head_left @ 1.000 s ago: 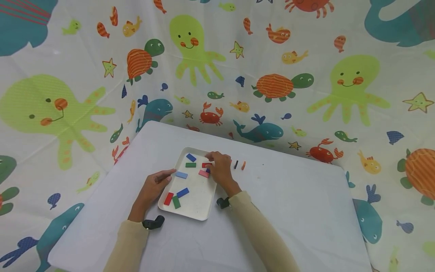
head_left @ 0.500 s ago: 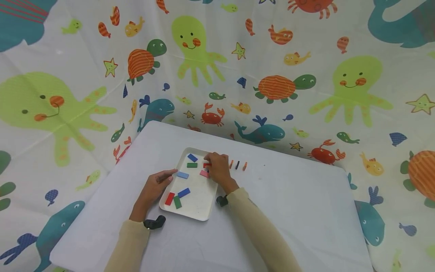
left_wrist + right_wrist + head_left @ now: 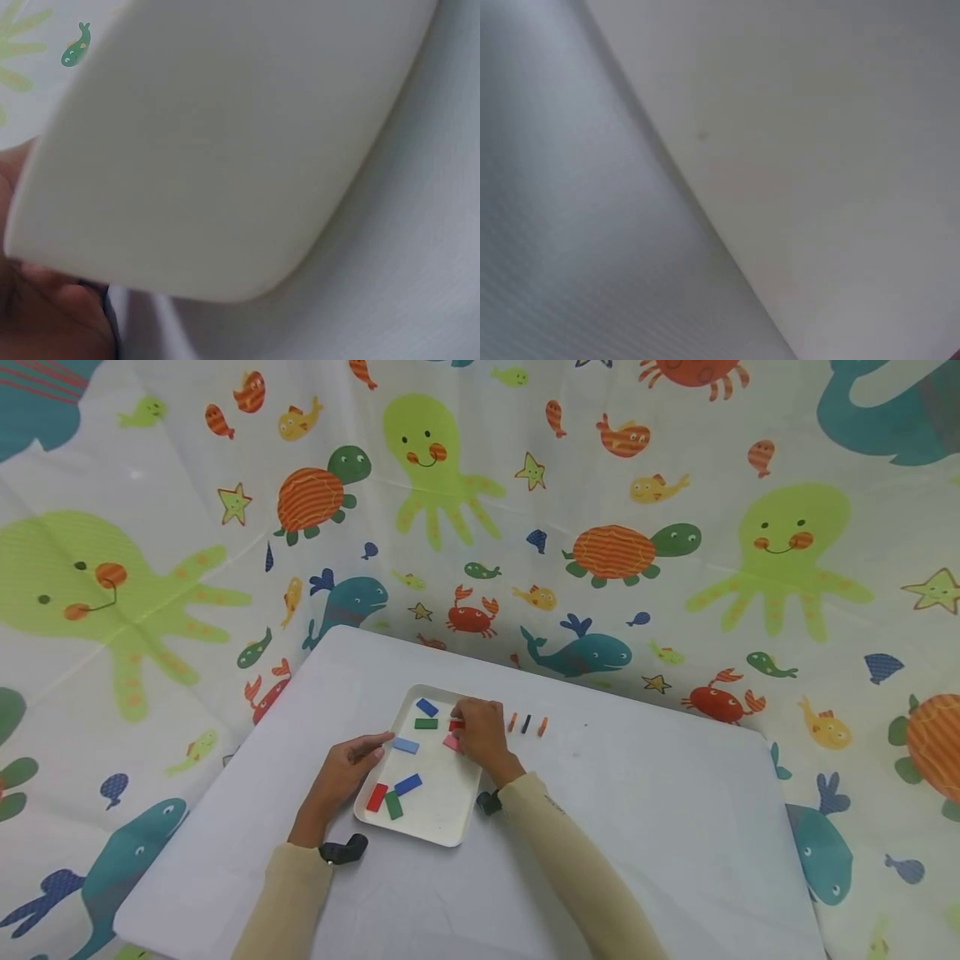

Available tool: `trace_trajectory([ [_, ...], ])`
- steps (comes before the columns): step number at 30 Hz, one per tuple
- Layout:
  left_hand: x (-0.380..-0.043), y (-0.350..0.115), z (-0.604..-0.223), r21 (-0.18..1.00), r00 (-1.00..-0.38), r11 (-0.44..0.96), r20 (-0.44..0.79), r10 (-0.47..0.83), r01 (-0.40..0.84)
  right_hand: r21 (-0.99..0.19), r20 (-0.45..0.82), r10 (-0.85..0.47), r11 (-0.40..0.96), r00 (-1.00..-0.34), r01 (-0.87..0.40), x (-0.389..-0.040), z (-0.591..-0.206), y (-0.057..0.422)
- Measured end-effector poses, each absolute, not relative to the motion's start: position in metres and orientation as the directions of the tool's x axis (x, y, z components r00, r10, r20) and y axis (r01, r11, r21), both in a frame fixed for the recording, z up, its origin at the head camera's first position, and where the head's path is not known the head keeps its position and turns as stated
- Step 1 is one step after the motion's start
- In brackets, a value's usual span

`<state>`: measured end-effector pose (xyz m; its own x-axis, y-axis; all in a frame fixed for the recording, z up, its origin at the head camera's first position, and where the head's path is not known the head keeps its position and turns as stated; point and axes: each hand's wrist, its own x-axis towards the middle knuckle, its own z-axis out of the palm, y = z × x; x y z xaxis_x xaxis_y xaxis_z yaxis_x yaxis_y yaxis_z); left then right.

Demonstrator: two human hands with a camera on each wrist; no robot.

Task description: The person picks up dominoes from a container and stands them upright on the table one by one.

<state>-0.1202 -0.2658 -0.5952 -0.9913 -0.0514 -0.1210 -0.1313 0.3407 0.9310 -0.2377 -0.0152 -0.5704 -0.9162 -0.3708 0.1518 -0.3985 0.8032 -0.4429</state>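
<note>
A white tray (image 3: 433, 806) holds several small flat rectangular blocks, among them a light blue block (image 3: 406, 746), a green block (image 3: 426, 723) and a red block (image 3: 377, 797). My left hand (image 3: 341, 774) touches the tray's left rim with its forefinger out and the thumb close by; the left wrist view shows its fingers beside the tray wall (image 3: 225, 187). My right hand (image 3: 483, 732) bends over the tray's upper right corner, above another red block (image 3: 455, 725) and a pink block (image 3: 451, 742). Its fingertips are partly hidden, so whether it pinches anything is unclear.
Right of the tray, small sticks lie on the white table (image 3: 637, 835): two orange sticks (image 3: 543, 727) and a black stick (image 3: 527, 724). A sea-animal printed curtain (image 3: 510, 502) closes off the back and left sides.
The right hand's fingers have drawn in slightly over the red block, and a dark block seen beneath them earlier is now covered. The left hand stays at the rim. The head view has shifted slightly.
</note>
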Motion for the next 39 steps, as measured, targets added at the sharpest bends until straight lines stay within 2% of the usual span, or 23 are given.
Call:
trace_trajectory([
  [10, -0.118, -0.265, -0.593, 0.931, -0.991, 0.339, -0.123, -0.055, -0.135, -0.42, 0.079, -0.37, 0.83, -0.926, -0.367, -0.237, -0.567, -0.015],
  [18, -0.112, -0.264, -0.595, 0.929, -0.99, 0.341, -0.13, -0.059, -0.142, -0.432, 0.096, -0.396, 0.81, -0.913, -0.397, -0.23, -0.564, -0.013],
  [32, -0.109, -0.262, -0.594, 0.933, -0.993, 0.339, -0.107, -0.058, -0.12, -0.594, 0.186, -0.342, 0.708, -0.921, -0.382, -0.219, -0.552, -0.01],
  [39, -0.108, -0.262, -0.593, 0.927, -0.991, 0.351, -0.114, -0.068, -0.13, -0.659, 0.184, -0.283, 0.675, -0.941, -0.332, -0.216, -0.546, -0.006],
])
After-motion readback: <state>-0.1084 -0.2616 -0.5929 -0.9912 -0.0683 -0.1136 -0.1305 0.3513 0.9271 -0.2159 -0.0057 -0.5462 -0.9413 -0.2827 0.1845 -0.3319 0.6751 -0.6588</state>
